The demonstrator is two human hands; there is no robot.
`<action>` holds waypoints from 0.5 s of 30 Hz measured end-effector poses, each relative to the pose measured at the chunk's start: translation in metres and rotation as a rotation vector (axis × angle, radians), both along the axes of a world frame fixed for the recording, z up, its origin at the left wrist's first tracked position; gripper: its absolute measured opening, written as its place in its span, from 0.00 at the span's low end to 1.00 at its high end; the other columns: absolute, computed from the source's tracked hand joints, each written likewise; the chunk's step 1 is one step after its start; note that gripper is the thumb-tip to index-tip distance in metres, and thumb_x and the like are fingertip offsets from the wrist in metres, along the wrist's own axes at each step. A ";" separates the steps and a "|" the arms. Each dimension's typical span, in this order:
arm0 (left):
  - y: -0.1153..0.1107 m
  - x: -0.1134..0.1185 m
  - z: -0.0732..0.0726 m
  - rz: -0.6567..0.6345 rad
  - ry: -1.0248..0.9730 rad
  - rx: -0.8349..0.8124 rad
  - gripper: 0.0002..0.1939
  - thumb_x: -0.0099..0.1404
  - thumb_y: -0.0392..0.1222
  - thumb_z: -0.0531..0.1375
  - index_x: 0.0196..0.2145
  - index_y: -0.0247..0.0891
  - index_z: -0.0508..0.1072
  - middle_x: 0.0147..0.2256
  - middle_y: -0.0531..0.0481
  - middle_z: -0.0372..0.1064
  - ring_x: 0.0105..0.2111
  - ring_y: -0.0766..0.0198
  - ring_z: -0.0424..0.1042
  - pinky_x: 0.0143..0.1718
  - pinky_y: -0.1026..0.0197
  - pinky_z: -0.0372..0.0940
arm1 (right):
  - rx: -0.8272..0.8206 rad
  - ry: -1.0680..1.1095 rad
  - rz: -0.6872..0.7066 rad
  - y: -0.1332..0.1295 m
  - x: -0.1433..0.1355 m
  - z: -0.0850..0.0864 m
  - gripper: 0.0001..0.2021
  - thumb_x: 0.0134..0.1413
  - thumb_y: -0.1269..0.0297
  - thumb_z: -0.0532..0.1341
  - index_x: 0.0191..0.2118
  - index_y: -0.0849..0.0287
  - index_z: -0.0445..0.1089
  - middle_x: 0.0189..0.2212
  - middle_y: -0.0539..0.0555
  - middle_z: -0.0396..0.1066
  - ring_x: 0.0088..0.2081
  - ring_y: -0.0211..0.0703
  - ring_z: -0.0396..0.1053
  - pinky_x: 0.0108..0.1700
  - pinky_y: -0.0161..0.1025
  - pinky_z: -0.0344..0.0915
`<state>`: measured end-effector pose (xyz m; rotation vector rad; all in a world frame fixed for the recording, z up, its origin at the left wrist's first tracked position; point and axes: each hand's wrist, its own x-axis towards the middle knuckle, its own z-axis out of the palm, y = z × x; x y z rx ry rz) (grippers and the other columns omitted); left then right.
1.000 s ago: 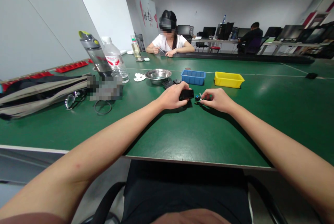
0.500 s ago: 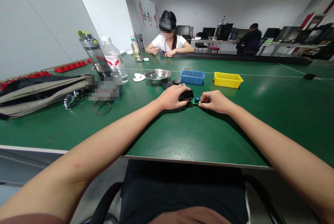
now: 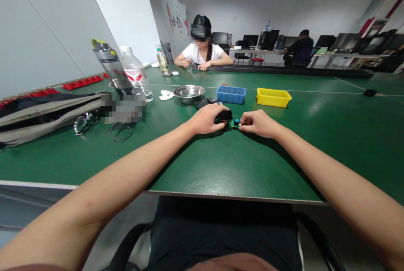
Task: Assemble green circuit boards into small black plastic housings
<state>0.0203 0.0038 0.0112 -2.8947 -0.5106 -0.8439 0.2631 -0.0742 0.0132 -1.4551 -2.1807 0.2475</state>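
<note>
My left hand point(image 3: 209, 118) is closed around a black plastic housing point(image 3: 225, 115), its open end facing right. Just right of it, my right hand point(image 3: 259, 123) pinches a small green circuit board point(image 3: 235, 124) that carries a blue round component. A narrow gap separates the board from the housing's open end. Both hands are low over the green table point(image 3: 202, 166), and my right fingers hide the board's right part. Behind my left hand lie several dark parts point(image 3: 202, 102), partly covered by it.
Beyond my hands stand a metal bowl point(image 3: 188, 93), a blue bin point(image 3: 231, 94) and a yellow bin point(image 3: 273, 97). To the left are a water bottle point(image 3: 136, 75), a grey tumbler point(image 3: 110, 62), a bag point(image 3: 53, 117) and glasses point(image 3: 81, 123). A person point(image 3: 203, 52) sits opposite.
The view has shifted slightly. My right hand still pinches the circuit board and my left hand still grips the housing; the board now sits slightly lower against the housing's open end.
</note>
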 end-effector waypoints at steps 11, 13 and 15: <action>0.000 0.000 0.002 -0.009 0.002 0.010 0.19 0.63 0.43 0.61 0.51 0.34 0.72 0.44 0.40 0.76 0.44 0.52 0.75 0.48 0.52 0.71 | -0.013 -0.009 -0.010 -0.001 -0.002 0.001 0.05 0.49 0.65 0.69 0.29 0.57 0.74 0.22 0.46 0.70 0.25 0.37 0.66 0.32 0.34 0.57; -0.001 0.000 0.002 -0.010 -0.001 0.013 0.19 0.63 0.43 0.61 0.51 0.34 0.72 0.44 0.40 0.75 0.44 0.53 0.75 0.48 0.52 0.71 | -0.025 -0.017 -0.012 -0.002 -0.002 0.002 0.05 0.50 0.65 0.69 0.29 0.58 0.74 0.22 0.46 0.70 0.25 0.37 0.66 0.32 0.34 0.57; -0.001 0.000 0.002 -0.007 0.000 0.012 0.19 0.63 0.43 0.61 0.51 0.34 0.71 0.44 0.41 0.75 0.44 0.53 0.75 0.48 0.52 0.71 | -0.032 -0.024 -0.013 -0.002 -0.003 0.003 0.05 0.51 0.65 0.69 0.29 0.58 0.74 0.22 0.47 0.70 0.25 0.37 0.67 0.33 0.34 0.57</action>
